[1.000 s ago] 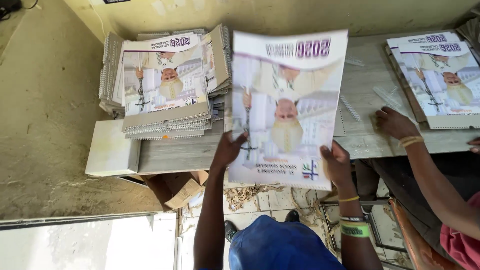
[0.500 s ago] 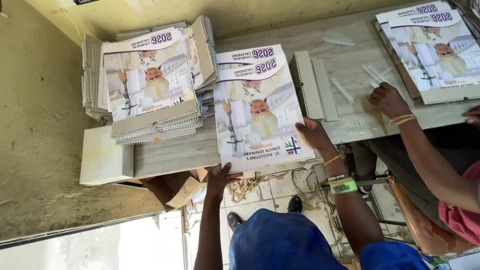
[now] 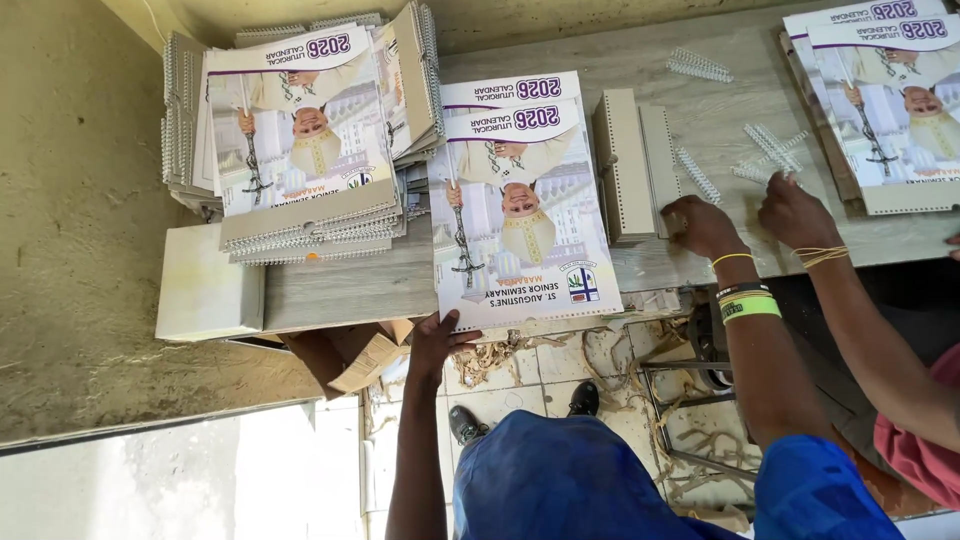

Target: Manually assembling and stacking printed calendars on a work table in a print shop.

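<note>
Left hand (image 3: 437, 340): fingers spread, gripping the near edge of the glossy printed paper calendar (image 3: 520, 200).
Right hand (image 3: 703, 224): loosely open, touching the beige cardboard stack (image 3: 632, 160).
Calendar: flat on the grey wooden desk (image 3: 330, 285), overhanging its front edge.

Calendar (image 3: 520, 200) lies mid-desk (image 3: 340, 285); bound stack (image 3: 300, 140) to its left, card blocks (image 3: 632, 165) right, second stack (image 3: 885, 100) far right.
</note>
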